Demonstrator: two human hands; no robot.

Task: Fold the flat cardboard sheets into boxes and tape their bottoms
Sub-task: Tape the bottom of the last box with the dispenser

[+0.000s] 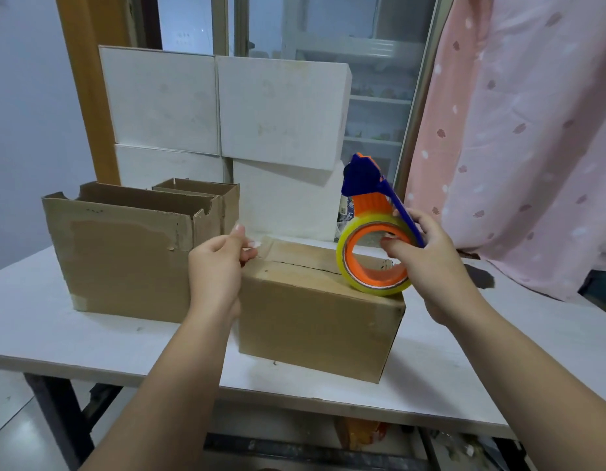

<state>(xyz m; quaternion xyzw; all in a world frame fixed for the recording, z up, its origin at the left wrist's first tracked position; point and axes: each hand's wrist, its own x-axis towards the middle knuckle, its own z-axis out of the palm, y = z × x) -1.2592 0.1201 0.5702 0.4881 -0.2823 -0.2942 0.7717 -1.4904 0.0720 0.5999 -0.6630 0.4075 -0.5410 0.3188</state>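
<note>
A closed brown cardboard box (315, 317) stands on the white tabletop (90, 345), near its front edge and roughly at centre, with its flaps folded shut on top and the seam (305, 265) between them running left to right. The person's left hand (216, 263) is at the box's upper left corner, with thumb and fingers pinched on a small pale tape end (256, 244) held at that edge. It cannot be told whether a strip runs from there along the seam, as the tape is clear. The right hand (430, 256) grasps the blue and orange tape dispenser (362, 180), with the fingers curled round the blue handle and the thumb inside the orange core. The yellowish tape roll (376, 287) stands on edge and touches the top of the box at its right end, on the line of the seam, while the cutter head points up and away from the person. To the left, just beside the closed box, stands a larger open box (124, 260), upright, with a ragged top edge. A smaller open box (228, 202) stands directly behind it, touching or nearly so. Four white boxes (281, 110) are stacked in two tiers at the back of the tabletop. A pink patterned curtain (519, 130) hangs at the right.
</note>
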